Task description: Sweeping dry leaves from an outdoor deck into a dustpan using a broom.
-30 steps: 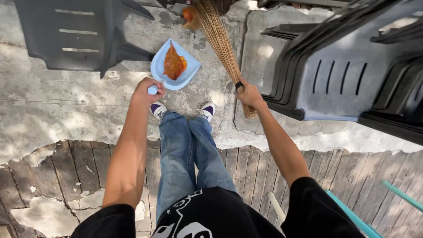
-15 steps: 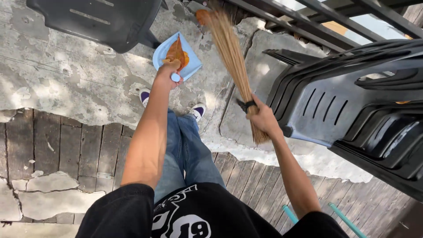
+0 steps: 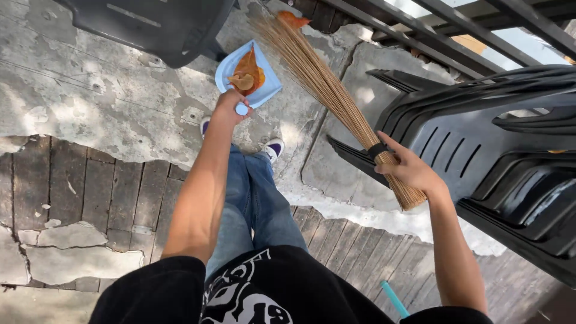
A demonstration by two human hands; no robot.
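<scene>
Sweeping step, seen from above: left hand (image 3: 230, 103) clenched around the short handle of a blue dustpan (image 3: 247, 75), which is tipped low toward the cracked concrete floor (image 3: 108, 102) just ahead of the person's shoes (image 3: 273, 147). Dry orange-brown leaves (image 3: 246, 73) already lie in the pan. Right hand (image 3: 408, 170) closed around a stick broom (image 3: 327, 90) at its black binding band, with the bristle tips fanned out near the pan's far edge. One more orange leaf (image 3: 293, 20) lies at the bristle tips, beyond the pan and apart from it. Stack of dark plastic chairs (image 3: 498, 162) stands close on the right, just beside the broom hand; another dark chair (image 3: 162, 27) stands at the upper left, near the pan. Worn wooden planks (image 3: 90, 186) border the concrete under the person's legs.

Judged from this arrangement, gathering is partly done: some leaves are collected, one is loose. The next move appears to call for a short stroke of the bristles drawing that leaf toward the pan's open edge, with the pan kept low and steady so its load does not slide out, and the broom hand kept clear of the chair stack
</scene>
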